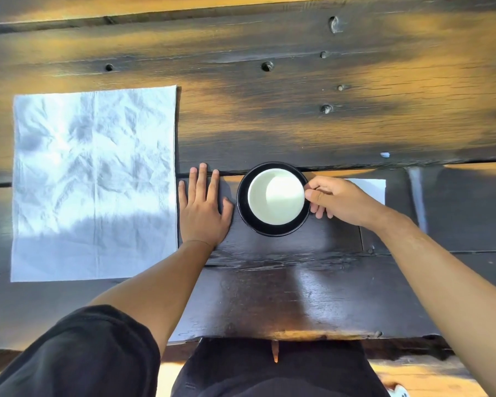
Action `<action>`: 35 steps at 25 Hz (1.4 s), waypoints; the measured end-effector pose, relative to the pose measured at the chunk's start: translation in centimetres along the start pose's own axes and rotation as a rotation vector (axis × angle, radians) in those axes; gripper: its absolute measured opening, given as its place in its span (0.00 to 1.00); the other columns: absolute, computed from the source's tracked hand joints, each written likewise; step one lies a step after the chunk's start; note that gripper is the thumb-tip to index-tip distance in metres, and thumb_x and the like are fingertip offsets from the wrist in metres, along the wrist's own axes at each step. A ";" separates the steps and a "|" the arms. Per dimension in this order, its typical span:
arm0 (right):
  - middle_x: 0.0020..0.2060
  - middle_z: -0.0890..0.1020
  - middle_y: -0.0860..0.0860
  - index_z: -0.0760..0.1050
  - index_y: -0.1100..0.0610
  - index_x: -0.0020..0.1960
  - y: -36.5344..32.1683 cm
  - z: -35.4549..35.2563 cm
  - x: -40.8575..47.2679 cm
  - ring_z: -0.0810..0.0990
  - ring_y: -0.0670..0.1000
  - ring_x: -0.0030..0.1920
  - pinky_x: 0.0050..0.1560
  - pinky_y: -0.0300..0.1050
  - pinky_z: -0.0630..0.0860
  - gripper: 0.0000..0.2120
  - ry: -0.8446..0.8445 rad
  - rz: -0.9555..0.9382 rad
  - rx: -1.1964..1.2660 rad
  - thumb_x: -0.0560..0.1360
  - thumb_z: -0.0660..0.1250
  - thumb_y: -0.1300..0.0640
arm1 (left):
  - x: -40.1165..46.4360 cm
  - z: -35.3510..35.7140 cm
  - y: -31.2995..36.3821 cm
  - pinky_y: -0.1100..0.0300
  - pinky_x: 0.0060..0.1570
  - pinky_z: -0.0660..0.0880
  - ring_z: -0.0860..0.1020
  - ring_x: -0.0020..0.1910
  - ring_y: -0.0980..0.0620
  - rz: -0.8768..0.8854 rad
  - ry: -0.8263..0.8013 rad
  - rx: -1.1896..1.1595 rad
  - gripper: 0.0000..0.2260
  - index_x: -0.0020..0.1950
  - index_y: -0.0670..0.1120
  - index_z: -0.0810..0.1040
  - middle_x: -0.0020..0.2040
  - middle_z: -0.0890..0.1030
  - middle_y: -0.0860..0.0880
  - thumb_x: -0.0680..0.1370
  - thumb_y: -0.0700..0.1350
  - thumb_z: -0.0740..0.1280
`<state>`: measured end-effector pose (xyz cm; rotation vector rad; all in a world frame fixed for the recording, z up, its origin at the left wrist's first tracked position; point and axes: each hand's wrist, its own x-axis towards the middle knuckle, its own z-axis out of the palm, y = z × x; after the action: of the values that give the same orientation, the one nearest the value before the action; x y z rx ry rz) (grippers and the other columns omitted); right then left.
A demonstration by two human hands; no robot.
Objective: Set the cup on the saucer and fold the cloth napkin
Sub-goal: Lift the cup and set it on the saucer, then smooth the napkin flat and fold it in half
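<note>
A white cup (275, 196) stands inside a black saucer (242, 209) near the middle of the dark wooden table. My right hand (335, 200) grips the cup at its right side, with thumb and fingers closed there; the handle is hidden under the fingers. My left hand (204, 209) lies flat on the table with fingers spread, just left of the saucer and touching nothing else. A white cloth napkin (95, 181) is spread out flat and creased on the left, its right edge beside my left hand.
A white sheet (370, 190) lies partly hidden behind my right hand. The table (298, 296) has gaps between planks and several knot holes at the back. Its near edge runs just above my dark-clothed lap.
</note>
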<state>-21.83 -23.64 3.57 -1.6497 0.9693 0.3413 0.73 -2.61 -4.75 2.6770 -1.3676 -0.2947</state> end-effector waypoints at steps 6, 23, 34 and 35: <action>0.43 0.84 0.51 0.75 0.48 0.64 2.2 2.9 -1.0 0.84 0.50 0.44 0.47 0.51 0.81 0.11 0.326 -0.008 0.205 0.86 0.57 0.51 | 0.1 -0.1 0.0 0.40 0.81 0.50 0.53 0.83 0.42 -0.012 -0.018 0.004 0.30 0.82 0.47 0.60 0.84 0.57 0.44 0.81 0.53 0.55; 0.84 0.46 0.56 0.50 0.58 0.84 6.8 15.4 -9.3 0.42 0.58 0.83 0.83 0.54 0.44 0.32 0.339 -0.040 -0.670 0.83 0.57 0.55 | -12.3 -1.5 3.6 0.40 0.81 0.49 0.48 0.83 0.39 -0.114 -0.351 0.033 0.31 0.84 0.43 0.51 0.84 0.48 0.39 0.83 0.54 0.50; 0.66 0.71 0.53 0.73 0.57 0.69 7.7 17.2 -15.3 0.68 0.55 0.68 0.68 0.49 0.71 0.21 0.149 -0.020 -0.649 0.77 0.61 0.57 | -23.8 -5.3 4.1 0.47 0.68 0.71 0.73 0.70 0.39 -0.051 -0.515 0.042 0.32 0.71 0.44 0.73 0.72 0.73 0.41 0.73 0.53 0.45; 0.62 0.73 0.52 0.74 0.56 0.66 7.5 17.3 -15.5 0.70 0.55 0.66 0.65 0.49 0.72 0.18 0.105 -0.036 -0.661 0.77 0.60 0.57 | -24.5 -5.8 4.0 0.48 0.65 0.72 0.75 0.66 0.40 -0.076 -0.529 0.039 0.31 0.68 0.45 0.74 0.67 0.76 0.43 0.73 0.54 0.44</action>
<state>-32.47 -1.68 3.32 -2.2973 0.9582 0.5991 -15.20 15.04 4.53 2.8026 -1.3927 -1.0552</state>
